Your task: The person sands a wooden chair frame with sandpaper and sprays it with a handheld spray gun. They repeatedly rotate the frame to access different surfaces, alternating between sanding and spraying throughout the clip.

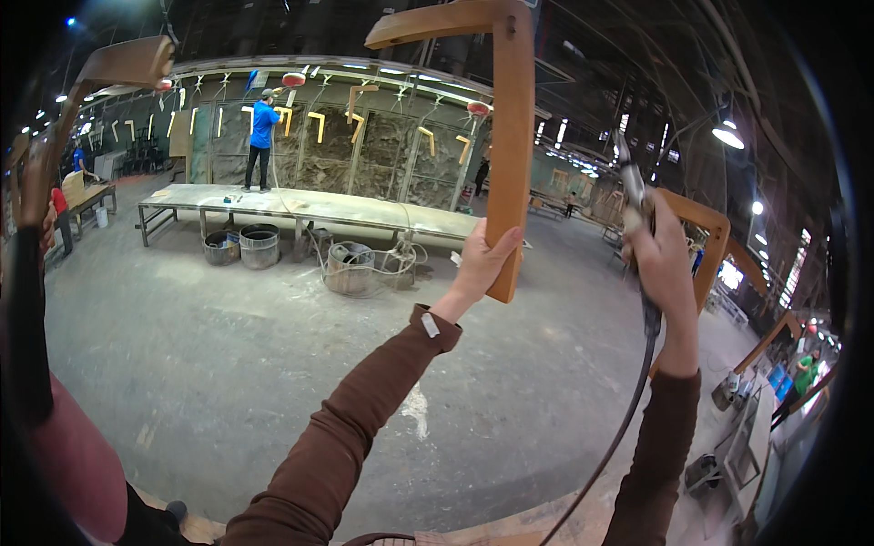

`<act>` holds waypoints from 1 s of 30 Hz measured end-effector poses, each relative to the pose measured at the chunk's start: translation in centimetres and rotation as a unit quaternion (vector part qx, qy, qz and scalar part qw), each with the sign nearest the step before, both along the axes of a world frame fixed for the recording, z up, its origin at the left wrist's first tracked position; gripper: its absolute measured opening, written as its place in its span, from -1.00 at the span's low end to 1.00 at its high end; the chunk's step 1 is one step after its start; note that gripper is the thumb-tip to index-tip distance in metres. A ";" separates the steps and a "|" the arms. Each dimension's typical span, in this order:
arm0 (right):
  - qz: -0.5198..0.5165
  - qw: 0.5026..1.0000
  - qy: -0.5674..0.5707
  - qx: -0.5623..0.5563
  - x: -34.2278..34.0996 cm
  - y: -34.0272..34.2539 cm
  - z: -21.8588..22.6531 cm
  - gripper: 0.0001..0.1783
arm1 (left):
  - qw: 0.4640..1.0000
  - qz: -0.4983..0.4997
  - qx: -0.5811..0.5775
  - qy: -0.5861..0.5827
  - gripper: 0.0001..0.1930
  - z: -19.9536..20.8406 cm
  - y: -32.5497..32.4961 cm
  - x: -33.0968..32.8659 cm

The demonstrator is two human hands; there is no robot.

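1. Gripping the lower end of a hanging wooden frame (512, 136), the left hand (480, 264) sat just right of centre, thumb on the near face and fingers curled round the far edge.
2. The frame was L-shaped and orange-brown: its long leg ran upright from the hand toward 12 o'clock, and its short arm jutted left at the top.
3. The right hand (663, 264), at 3 o'clock from the left hand, was closed in a fist round a spray gun (631, 187).
4. The gun's metal nozzle stood up above the fist, near the frame's right edge but apart from it.
5. A dark hose (619, 428) dropped from the fist and curved down toward 6 o'clock.
6. Both forearms wore brown sleeves and rose from the lower edge.
7. Another wooden frame (706, 241) showed just behind the right hand, and one more (114, 73) hung at 10 o'clock.
8. At 9 o'clock another person's arm (27, 300), in a black sleeve, reached up.
9. Far off toward 11 o'clock, a person in blue (262, 136) stood on a long counter (300, 202) before a wall hung with more frames.
10. Buckets (244, 246) stood on the grey floor (228, 364) below the counter.
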State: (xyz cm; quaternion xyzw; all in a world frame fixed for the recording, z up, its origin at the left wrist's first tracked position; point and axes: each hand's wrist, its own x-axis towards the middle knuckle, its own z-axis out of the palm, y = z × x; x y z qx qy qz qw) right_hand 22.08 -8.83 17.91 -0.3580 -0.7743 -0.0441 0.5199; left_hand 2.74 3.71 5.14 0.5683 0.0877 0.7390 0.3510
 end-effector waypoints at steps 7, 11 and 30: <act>-0.026 0.996 -0.080 0.040 -7.4 3.5 7.9 -0.67 | 0.993 0.114 0.008 -0.021 -0.60 1.6 1.2 3.6; -0.097 0.983 -0.147 0.060 -12.7 5.0 9.5 -0.60 | 0.978 0.205 -0.024 -0.012 -0.52 2.3 1.5 5.8; -0.025 0.988 -0.075 -0.131 1.4 0.4 -5.0 -0.73 | 1.000 -0.019 0.000 0.005 -0.61 2.8 3.9 -3.4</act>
